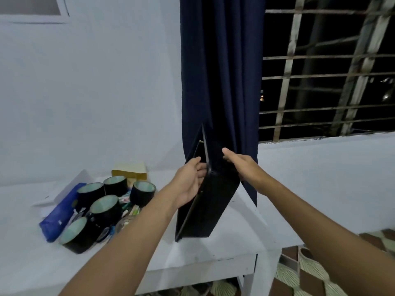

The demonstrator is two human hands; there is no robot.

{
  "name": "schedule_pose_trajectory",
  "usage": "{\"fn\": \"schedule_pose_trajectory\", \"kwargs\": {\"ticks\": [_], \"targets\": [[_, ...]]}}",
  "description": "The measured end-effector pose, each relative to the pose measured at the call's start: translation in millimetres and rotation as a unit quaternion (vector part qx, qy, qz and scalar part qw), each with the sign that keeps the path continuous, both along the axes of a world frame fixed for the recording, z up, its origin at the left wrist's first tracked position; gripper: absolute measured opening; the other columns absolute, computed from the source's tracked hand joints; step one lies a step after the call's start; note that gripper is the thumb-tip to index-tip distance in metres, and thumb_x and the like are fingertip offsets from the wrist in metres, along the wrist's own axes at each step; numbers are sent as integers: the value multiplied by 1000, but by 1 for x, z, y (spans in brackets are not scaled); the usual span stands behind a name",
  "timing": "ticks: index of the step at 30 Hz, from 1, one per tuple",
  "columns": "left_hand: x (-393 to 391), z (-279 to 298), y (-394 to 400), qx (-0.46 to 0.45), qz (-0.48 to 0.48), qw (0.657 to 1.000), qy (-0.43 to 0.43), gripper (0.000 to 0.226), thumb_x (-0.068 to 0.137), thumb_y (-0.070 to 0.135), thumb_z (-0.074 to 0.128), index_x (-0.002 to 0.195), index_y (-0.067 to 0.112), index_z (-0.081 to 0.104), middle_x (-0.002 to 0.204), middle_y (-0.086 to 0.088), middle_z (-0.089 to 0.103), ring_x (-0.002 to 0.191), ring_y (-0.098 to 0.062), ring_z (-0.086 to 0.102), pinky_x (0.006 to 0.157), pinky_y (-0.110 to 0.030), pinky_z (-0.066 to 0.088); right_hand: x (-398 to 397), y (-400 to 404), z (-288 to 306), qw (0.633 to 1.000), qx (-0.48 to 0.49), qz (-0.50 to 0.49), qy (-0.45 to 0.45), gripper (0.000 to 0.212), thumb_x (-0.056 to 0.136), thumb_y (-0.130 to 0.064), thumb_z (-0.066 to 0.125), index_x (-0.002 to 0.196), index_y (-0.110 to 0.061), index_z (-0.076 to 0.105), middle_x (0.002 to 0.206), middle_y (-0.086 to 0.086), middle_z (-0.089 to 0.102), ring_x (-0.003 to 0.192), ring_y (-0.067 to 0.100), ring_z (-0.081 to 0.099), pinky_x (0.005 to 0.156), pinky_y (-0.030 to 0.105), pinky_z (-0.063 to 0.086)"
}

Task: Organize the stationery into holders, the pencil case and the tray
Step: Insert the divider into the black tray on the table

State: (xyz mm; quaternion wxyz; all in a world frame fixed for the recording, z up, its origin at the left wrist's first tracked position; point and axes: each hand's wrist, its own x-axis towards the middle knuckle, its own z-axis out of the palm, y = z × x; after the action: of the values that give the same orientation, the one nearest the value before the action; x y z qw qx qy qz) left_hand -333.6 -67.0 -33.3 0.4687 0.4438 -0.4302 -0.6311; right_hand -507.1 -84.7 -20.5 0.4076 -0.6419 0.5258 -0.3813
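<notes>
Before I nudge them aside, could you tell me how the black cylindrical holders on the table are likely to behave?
The black holders are round and open-topped, so a tipped one would probably roll. They look thin-walled and empty, so likely light. They stand crowded on the white table, so pushing one may knock its neighbours.

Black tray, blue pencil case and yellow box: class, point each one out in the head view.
black tray (215,201): head view, on its flat dark underside.
blue pencil case (61,212): head view, mid-length on its top side.
yellow box (130,170): head view, on its front face.
</notes>
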Motion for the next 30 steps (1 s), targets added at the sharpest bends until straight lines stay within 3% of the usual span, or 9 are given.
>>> {"fn": "schedule_pose_trajectory", "kwargs": {"ticks": [4, 6, 8, 11, 13, 16, 20, 24, 30], "targets": [[-18, -8, -15, 14, -17, 1000, -16, 46, 101, 39, 34, 111, 6, 65, 92, -12, 72, 80, -21, 69, 73, -32, 53, -20, -10, -1, 999, 29, -26, 22, 82, 71, -83, 45, 125, -24, 60, 118, -4, 59, 111, 18, 54, 105, 42, 41], [-24, -15, -19, 19, 10, 996, -91, 40, 100, 38, 37, 102, 10, 66, 77, -4, 70, 66, -16, 65, 63, -27, 50, -26, -15, 0, 998, 46, -17, 50, 100, 60, -90, 46, 129, -19, 57, 110, -4, 60, 108, 19, 54, 102, 37, 40], [-21, -29, -24, 11, 51, 979, -195, 32, 97, 35, 42, 94, 14, 66, 76, -2, 66, 65, -16, 60, 65, -28, 49, -30, -20, -2, 994, 60, -23, 87, 106, 50, -92, 51, 122, -15, 61, 116, -1, 63, 111, 21, 58, 98, 35, 44], [-2, -56, -30, -44, 107, 924, -365, 22, 90, 25, 49, 90, 13, 67, 81, -3, 64, 74, -19, 60, 72, -31, 46, -41, -29, -14, 991, 55, -40, 114, 78, 57, -68, 67, 109, -10, 61, 106, 3, 64, 98, 21, 62, 82, 32, 50], [14, -73, -33, -37, 139, 879, -454, 23, 90, 22, 50, 103, 10, 64, 96, -7, 64, 93, -25, 61, 78, -29, 44, -51, -34, -21, 993, 52, -23, 106, 39, 71, -37, 64, 98, -9, 61, 92, 5, 63, 86, 21, 60, 73, 31, 47], [37, -96, -39, 34, 136, 844, -518, 45, 90, 29, 50, 128, 4, 48, 127, -19, 55, 116, -35, 53, 93, -34, 44, -69, -36, -34, 995, 75, 0, 71, 1, 77, -13, 56, 77, -12, 55, 76, 5, 54, 74, 20, 53, 69, 31, 44], [50, -116, -40, 64, 133, 844, -516, 51, 94, 29, 47, 138, 5, 36, 135, -20, 49, 122, -36, 49, 92, -33, 41, -84, -35, -71, 993, 117, -11, 30, 13, 73, -4, 53, 67, -14, 46, 67, 5, 48, 66, 18, 48, 65, 29, 42], [54, -126, -41, 4, 139, 841, -522, 33, 95, 20, 41, 126, 8, 43, 121, -21, 59, 107, -37, 56, 79, -31, 37, -84, -38, -111, 988, 148, -36, -35, 12, 66, -3, 51, 71, -12, 43, 69, 7, 44, 69, 22, 43, 70, 36, 38], [63, -126, -47, -35, 153, 807, -569, 43, 95, 15, 38, 136, 7, 30, 110, -24, 61, 97, -39, 59, 80, -38, 46, -74, -58, -134, 989, 127, -50, -53, 14, 79, 5, 50, 77, -6, 59, 70, 11, 56, 67, 23, 54, 68, 31, 48]]}}
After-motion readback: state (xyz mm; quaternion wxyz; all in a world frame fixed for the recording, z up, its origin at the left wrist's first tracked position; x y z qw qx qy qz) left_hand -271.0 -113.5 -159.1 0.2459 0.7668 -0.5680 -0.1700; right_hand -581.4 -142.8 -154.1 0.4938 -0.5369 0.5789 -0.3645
